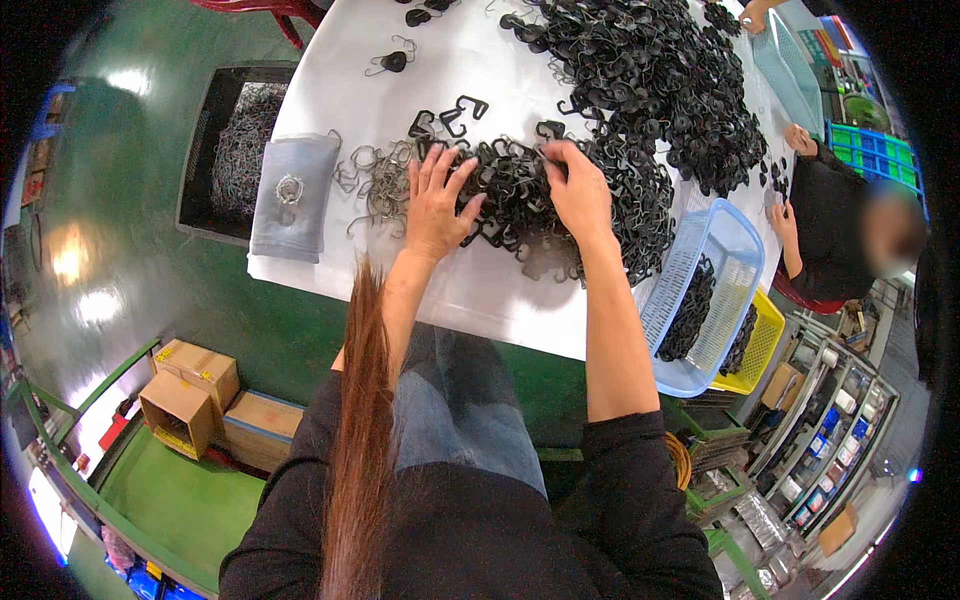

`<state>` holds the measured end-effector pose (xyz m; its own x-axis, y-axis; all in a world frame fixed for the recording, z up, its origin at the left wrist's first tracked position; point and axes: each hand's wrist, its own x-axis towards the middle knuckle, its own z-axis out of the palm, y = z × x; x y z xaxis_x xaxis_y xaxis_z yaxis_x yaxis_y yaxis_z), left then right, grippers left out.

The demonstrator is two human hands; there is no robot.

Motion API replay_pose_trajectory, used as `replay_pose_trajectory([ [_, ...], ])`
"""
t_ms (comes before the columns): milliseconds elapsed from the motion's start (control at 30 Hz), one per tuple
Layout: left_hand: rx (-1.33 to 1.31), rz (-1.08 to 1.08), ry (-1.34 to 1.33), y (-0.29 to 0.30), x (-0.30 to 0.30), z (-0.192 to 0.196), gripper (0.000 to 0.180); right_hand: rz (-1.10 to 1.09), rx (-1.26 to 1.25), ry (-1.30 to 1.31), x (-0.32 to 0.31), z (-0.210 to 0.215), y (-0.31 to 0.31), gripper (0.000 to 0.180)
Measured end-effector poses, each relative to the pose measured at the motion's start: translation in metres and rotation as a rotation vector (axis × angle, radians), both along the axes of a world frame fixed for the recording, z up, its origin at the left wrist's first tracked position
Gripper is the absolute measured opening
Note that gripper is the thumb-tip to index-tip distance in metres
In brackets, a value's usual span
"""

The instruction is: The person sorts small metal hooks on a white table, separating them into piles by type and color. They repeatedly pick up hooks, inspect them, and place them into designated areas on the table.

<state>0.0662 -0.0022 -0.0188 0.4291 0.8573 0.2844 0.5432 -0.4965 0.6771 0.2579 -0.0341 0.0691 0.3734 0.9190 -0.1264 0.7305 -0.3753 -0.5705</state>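
Black hooks [515,185] are lying heaped on the white worktop [480,322], between two hands

The left hand [437,205] is reaching over the heap's left side, its fingers spreading loosely and holding nothing visible. Silvery wire pieces [378,185] are lying just beside it. The right hand [582,195] is bending its fingers over the heap; whether they are gripping a hook, one cannot tell. A light-blue basket [737,285] is standing to the right, containing dark pieces.
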Motion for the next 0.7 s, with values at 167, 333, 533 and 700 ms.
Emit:
replay_pose_trajectory([
  [167,-0.120,0.116,-0.155,0.007,-0.008,0.007,0.022,0.103,-0.147,-0.523,-0.009,0.009,-0.005,0.037],
  [333,-0.057,0.264,-0.213,0.024,-0.012,0.013,0.023,0.287,-0.169,-0.456,-0.066,-0.019,0.017,0.070],
  [533,-0.218,0.194,-0.288,0.022,-0.010,0.019,0.034,0.149,0.081,0.019,-0.059,-0.055,0.051,0.022],
  [700,-0.077,0.244,-0.122,0.042,-0.022,0.020,0.033,-0.094,-0.148,0.115,-0.008,-0.026,0.053,0.018],
])
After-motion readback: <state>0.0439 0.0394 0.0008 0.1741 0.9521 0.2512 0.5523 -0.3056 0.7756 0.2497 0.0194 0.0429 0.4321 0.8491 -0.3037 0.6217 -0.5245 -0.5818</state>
